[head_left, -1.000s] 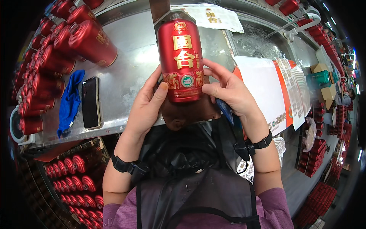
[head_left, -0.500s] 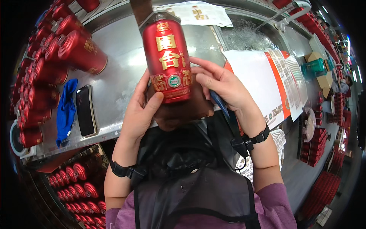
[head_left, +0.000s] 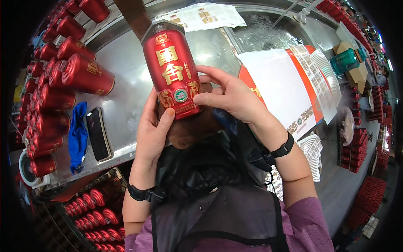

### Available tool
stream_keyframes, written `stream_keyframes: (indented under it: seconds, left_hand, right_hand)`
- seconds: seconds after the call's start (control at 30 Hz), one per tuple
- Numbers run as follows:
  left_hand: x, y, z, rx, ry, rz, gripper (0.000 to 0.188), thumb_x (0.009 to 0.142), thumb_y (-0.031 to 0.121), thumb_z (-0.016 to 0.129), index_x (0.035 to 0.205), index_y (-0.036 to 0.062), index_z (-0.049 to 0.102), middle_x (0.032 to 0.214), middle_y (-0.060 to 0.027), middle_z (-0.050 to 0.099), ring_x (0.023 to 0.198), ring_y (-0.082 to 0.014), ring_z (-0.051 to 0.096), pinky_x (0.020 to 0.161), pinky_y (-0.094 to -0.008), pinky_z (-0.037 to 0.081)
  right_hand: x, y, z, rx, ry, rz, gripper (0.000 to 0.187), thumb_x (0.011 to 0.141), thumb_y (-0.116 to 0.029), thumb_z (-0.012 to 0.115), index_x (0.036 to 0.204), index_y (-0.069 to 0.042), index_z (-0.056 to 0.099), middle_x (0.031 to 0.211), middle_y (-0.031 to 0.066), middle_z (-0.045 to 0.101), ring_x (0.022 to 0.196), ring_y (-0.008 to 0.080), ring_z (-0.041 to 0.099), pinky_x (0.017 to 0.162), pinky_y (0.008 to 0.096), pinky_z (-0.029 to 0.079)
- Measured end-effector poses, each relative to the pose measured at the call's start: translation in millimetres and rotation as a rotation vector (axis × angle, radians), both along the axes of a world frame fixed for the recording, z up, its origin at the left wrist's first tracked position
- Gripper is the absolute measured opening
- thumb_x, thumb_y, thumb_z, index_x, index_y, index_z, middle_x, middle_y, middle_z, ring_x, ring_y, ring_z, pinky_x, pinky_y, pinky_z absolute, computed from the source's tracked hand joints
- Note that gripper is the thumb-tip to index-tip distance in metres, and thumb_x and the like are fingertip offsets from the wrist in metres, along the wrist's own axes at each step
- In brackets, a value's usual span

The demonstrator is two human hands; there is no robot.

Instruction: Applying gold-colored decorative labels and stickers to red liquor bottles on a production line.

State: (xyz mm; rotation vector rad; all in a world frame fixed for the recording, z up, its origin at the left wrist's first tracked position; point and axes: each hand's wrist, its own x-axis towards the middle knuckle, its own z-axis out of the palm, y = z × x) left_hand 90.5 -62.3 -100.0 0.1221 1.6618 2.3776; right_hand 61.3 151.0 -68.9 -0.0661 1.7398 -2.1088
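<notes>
In front of me a red bottle (head_left: 174, 71) with gold lettering leans tilted, its neck by a dark angular plate (head_left: 180, 25). Low on its front sits a round green-and-white sticker (head_left: 180, 95). My left hand (head_left: 154, 126) grips the bottle's lower left side, thumb on the front. On the other side my right hand (head_left: 226, 90) presses its thumb on the front beside the sticker, with fingers bent along the bottle's side. A brown support (head_left: 189, 132) shows under the bottle's base.
Many red bottles (head_left: 88, 75) crowd the left of the metal table, near a blue cloth (head_left: 78, 136) and a phone (head_left: 98, 133). At right lie a white sheet (head_left: 275, 90) and sticker sheets (head_left: 310, 75). A crate of red bottles (head_left: 96, 197) stands at lower left.
My right thumb has moved from beside the bottle onto its lower front, next to the sticker. My left hand keeps its grip. The whole view has shifted slightly.
</notes>
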Motion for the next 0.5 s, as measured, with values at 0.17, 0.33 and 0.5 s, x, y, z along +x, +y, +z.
stream_keyframes:
  seconds: [0.17, 0.33, 0.5]
  left_hand:
    - [-0.1, -2.4, -6.2, 0.001, 0.000, 0.009, 0.073, 0.096, 0.016, 0.065, 0.154, -0.0002, 0.024, 0.149, -0.0110, 0.041, 0.134, -0.0201, 0.044, 0.112, -0.0358, 0.036]
    - [-4.5, -12.9, 4.1, -0.472, 0.332, 0.122, 0.102, 0.081, 0.031, 0.081, 0.155, 0.0000, 0.019, 0.151, -0.0163, 0.038, 0.138, -0.0283, 0.039, 0.114, -0.0408, 0.032]
    - [-4.5, 4.4, 36.0, -1.134, 0.745, 0.174, 0.120, 0.063, 0.031, 0.092, 0.155, 0.0010, 0.021, 0.152, -0.0249, 0.034, 0.135, -0.0384, 0.039, 0.111, -0.0438, 0.032]
  right_hand:
    - [-0.2, 2.4, -1.2, 0.104, 0.045, -0.045, 0.055, 0.094, -0.012, 0.068, 0.144, -0.002, 0.046, 0.123, 0.0091, 0.062, 0.088, 0.0053, 0.062, 0.083, 0.0211, 0.051]
    - [-10.6, 26.0, -1.4, 0.090, 0.031, -0.172, 0.039, 0.102, -0.022, 0.056, 0.136, -0.002, 0.053, 0.108, 0.0045, 0.069, 0.086, 0.0066, 0.064, 0.078, 0.0222, 0.053]
    - [-3.2, 3.9, 28.2, -0.001, 0.136, -0.245, 0.036, 0.093, -0.007, 0.066, 0.129, -0.003, 0.058, 0.108, 0.0050, 0.065, 0.093, 0.0089, 0.063, 0.085, 0.0223, 0.051]
